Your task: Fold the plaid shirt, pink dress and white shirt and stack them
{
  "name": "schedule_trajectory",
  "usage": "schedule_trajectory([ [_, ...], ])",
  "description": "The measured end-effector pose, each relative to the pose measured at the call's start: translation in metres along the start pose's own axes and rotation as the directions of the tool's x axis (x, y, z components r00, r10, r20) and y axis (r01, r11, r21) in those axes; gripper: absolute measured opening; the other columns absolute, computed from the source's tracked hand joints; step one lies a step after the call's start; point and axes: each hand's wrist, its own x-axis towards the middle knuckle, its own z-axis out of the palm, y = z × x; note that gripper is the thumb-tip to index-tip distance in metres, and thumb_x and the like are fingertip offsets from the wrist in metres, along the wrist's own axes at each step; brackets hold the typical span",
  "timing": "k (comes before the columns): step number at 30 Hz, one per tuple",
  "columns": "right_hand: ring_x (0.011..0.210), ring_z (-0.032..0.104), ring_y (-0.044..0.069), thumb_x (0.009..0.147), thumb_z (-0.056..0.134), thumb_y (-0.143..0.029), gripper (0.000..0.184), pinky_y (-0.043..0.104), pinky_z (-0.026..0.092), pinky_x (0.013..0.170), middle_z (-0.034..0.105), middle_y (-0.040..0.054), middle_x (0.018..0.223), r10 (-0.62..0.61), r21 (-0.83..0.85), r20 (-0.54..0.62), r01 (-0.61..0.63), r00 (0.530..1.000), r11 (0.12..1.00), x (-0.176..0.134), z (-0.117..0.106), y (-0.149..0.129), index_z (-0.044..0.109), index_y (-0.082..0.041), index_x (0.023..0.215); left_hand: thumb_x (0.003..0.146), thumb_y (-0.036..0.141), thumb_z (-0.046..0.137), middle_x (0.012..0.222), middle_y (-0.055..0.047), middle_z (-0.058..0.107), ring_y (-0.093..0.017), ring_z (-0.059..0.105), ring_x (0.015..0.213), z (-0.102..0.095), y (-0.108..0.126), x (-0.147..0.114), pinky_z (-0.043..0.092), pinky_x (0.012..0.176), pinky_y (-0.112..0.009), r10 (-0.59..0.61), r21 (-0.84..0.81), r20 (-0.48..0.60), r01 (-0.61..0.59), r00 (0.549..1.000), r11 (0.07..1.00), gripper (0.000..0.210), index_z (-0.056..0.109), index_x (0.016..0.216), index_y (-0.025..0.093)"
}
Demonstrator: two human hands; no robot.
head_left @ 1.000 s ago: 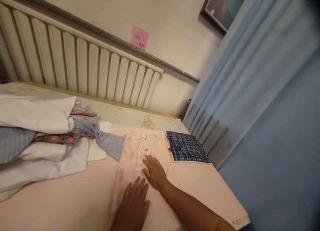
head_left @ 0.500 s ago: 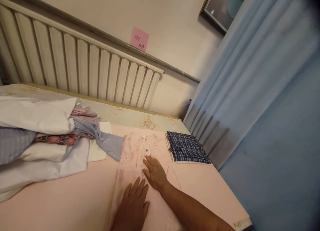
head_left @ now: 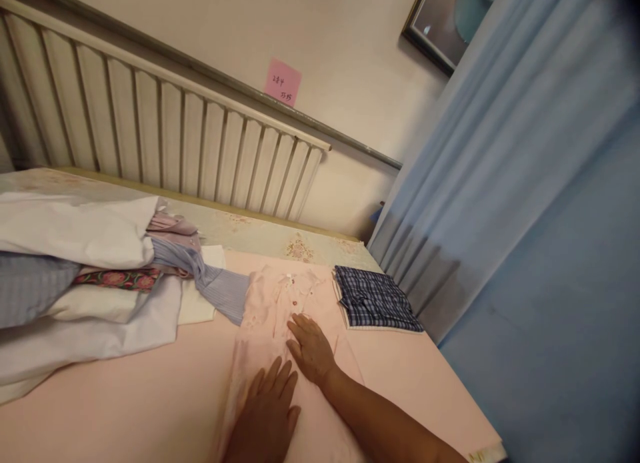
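Note:
A pale pink buttoned garment, which looks like a shirt, lies spread on the pink cloth, its collar toward the far side. My right hand rests flat on its front, just below a small dark button, fingers stretched out. Nearer to me, my left hand lies palm down on the lower left part of the garment with its fingers spread. Neither hand holds anything. The garment's near end is partly hidden under my hands and cut off by the frame edge.
A folded dark blue plaid garment sits to the right. At left is a heap of clothes, a striped sleeve reaching to the pink garment. Behind the bed stands a radiator; a blue curtain hangs at right.
Both hands stay in place on the pink garment. Only the camera's view has shifted very slightly.

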Motion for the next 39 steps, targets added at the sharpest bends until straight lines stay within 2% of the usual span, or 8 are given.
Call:
schedule_trajectory([
  [7, 0.134, 0.039, 0.023, 0.093, 0.048, -0.029, 0.040, 0.049, 0.030, 0.113, 0.047, 0.0097, 0.143, 0.002, -0.013, 0.011, -0.002, 1.000, 1.000, 0.000, 0.002, 0.001, 0.050, -0.020, 0.133, 0.091, 0.034, 0.041, 0.148, -0.003, 0.042, -0.027, 0.037, 0.136, 0.002, -0.001, 0.000, 0.031, 0.111, -0.052, -0.003, 0.005, 0.003, 0.003, 1.000, 1.000, 0.048, 0.048, 0.138, 0.026],
  [15, 0.134, 0.039, 0.023, 0.093, 0.048, -0.028, 0.040, 0.049, 0.031, 0.112, 0.047, 0.0091, 0.142, 0.005, -0.006, 0.011, -0.005, 1.000, 1.000, 0.000, 0.002, 0.002, 0.049, -0.021, 0.133, 0.091, 0.036, 0.043, 0.146, -0.003, 0.045, -0.026, 0.040, 0.135, 0.012, -0.004, -0.002, 0.031, 0.111, -0.048, 0.029, 0.039, -0.105, -0.025, 0.994, 0.999, 0.046, 0.050, 0.136, 0.027],
  [20, 0.134, 0.039, 0.023, 0.093, 0.049, -0.028, 0.041, 0.048, 0.031, 0.112, 0.047, 0.0086, 0.142, 0.015, -0.004, 0.008, -0.014, 1.000, 1.000, 0.000, 0.002, 0.001, 0.049, -0.022, 0.133, 0.090, 0.035, 0.044, 0.146, -0.003, 0.044, -0.026, 0.041, 0.134, 0.009, -0.003, -0.001, 0.033, 0.110, -0.049, 0.015, 0.042, -0.065, -0.012, 0.998, 0.999, 0.047, 0.049, 0.137, 0.028],
  [29, 0.133, 0.040, 0.022, 0.094, 0.048, -0.029, 0.040, 0.048, 0.031, 0.112, 0.048, 0.0089, 0.142, 0.010, -0.001, 0.008, -0.010, 1.000, 1.000, 0.000, 0.000, 0.001, 0.050, -0.022, 0.133, 0.091, 0.036, 0.043, 0.147, -0.003, 0.044, -0.025, 0.038, 0.136, 0.011, -0.004, -0.001, 0.027, 0.113, -0.046, 0.003, 0.005, -0.066, -0.003, 0.998, 1.000, 0.047, 0.049, 0.137, 0.028],
  [39, 0.133, 0.041, 0.023, 0.093, 0.048, -0.028, 0.040, 0.048, 0.032, 0.112, 0.049, 0.0089, 0.141, 0.009, 0.005, -0.011, -0.009, 1.000, 1.000, 0.000, 0.000, 0.000, 0.050, -0.022, 0.132, 0.091, 0.035, 0.041, 0.148, -0.003, 0.043, -0.026, 0.038, 0.136, 0.009, -0.003, -0.001, 0.029, 0.112, -0.049, -0.002, -0.005, -0.047, 0.002, 0.999, 1.000, 0.047, 0.048, 0.138, 0.028],
])
